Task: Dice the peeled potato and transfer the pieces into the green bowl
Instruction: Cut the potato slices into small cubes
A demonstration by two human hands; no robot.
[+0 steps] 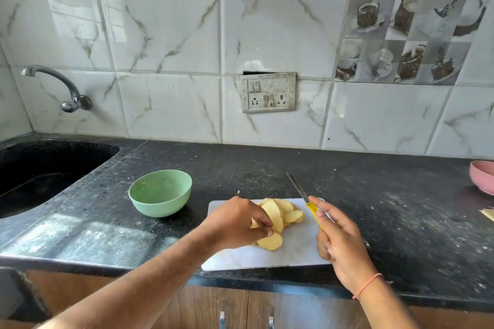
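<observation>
Several pale yellow potato slices (pixel 287 212) lie fanned out on a white cutting board (pixel 296 251) near the counter's front edge. My left hand (pixel 236 222) pinches some of the slices at the pile's left side. My right hand (pixel 339 240) grips a yellow-handled knife (pixel 300 191) at the board's right edge, blade raised and pointing away from me toward the wall. The green bowl (pixel 160 192) stands on the black counter left of the board, with only a small scrap inside.
A black sink (pixel 40 171) with a wall tap (pixel 69 93) fills the left corner. A pink bowl (pixel 483 176) sits at the far right edge, with a pale object (pixel 487 214) just below it. A switch panel (pixel 268 92) is on the tiled wall.
</observation>
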